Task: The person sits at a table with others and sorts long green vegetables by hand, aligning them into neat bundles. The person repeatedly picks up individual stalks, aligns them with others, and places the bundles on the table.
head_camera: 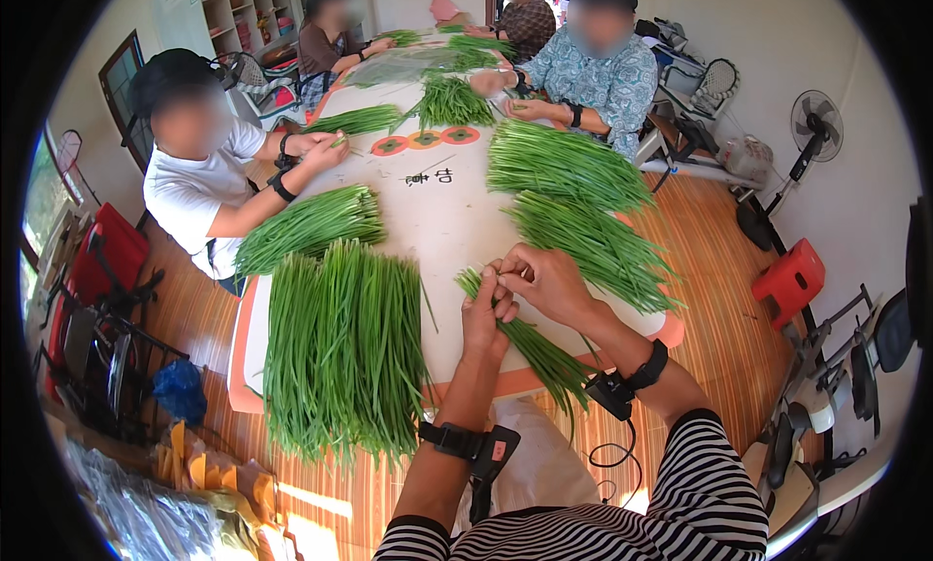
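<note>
A small bundle of garlic chives (543, 353) is gripped in my left hand (485, 310), its pale cut ends pointing away from me and its green tips hanging over the table's near edge. My right hand (547, 277) meets the left at the cut ends, thumb and forefinger pinched together on the chives there; the exact stalk between them is too small to make out. To the left lies a wide heap of chives (342, 350), its leaves drooping over the edge. Beyond my right hand another pile of chives (594, 251) rests on the table.
Across the long table (452, 218) lie more chive piles (565, 164) and a clear plastic sheet (401, 67). A person in white (200, 175) handles chives at the left; one in a patterned shirt (601, 73) works at the right. A red stool (789, 280) and a fan (816, 127) stand right.
</note>
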Available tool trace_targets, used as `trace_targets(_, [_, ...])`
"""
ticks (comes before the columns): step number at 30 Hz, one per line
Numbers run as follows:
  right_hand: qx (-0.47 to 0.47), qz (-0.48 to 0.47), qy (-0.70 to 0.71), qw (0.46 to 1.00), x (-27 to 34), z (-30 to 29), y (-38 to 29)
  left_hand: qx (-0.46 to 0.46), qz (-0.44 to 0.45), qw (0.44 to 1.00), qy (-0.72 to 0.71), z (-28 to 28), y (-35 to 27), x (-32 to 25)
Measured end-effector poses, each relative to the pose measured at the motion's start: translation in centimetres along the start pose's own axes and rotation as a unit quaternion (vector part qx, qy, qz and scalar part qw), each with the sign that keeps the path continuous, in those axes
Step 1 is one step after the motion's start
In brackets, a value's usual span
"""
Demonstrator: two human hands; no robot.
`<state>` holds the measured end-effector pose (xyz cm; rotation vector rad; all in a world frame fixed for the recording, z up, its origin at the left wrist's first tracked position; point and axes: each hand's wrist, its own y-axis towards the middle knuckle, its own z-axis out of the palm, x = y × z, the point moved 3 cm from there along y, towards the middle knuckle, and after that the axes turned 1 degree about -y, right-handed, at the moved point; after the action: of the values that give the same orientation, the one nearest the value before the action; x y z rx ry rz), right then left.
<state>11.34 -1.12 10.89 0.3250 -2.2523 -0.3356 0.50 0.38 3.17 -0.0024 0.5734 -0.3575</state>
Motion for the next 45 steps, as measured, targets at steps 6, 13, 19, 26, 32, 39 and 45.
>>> trace_targets(6, [0.069, 0.043, 0.096, 0.992, -1.2, -0.4, -1.8, -0.07, 0.031, 0.996, -0.033, 0.1, 0.2, 0.5])
trace_targets(13, [0.164, 0.118, 0.12, 0.972, -2.4, -3.2, -3.5, -0.001, -0.007, 0.994, -0.113, -0.2, 0.2, 0.3])
trace_targets(19, [-0.055, 0.088, -0.1, 0.99, -6.9, -4.7, 1.9, 0.006, -0.014, 0.998, -0.055, -0.7, 0.3, 0.1])
trace_targets(26, [-0.168, 0.061, -0.299, 0.937, -10.6, -3.6, 6.5, 0.015, -0.011, 1.0, -0.01, 0.2, 0.0, -0.1])
trace_targets(32, [-0.15, 0.16, -0.315, 0.924, -13.6, -2.8, 7.1, 0.024, -0.021, 0.999, -0.025, 0.4, -0.1, 0.0])
trace_targets(39, [-0.21, 0.086, -0.29, 0.93, -12.6, -3.3, 5.9, -0.007, -0.017, 0.999, -0.036, 0.2, 0.1, 0.3])
trace_targets(45, [-0.161, 0.113, -0.272, 0.942, -12.4, -3.1, 5.6, 0.01, -0.023, 0.999, -0.03, 0.3, 0.0, 0.1])
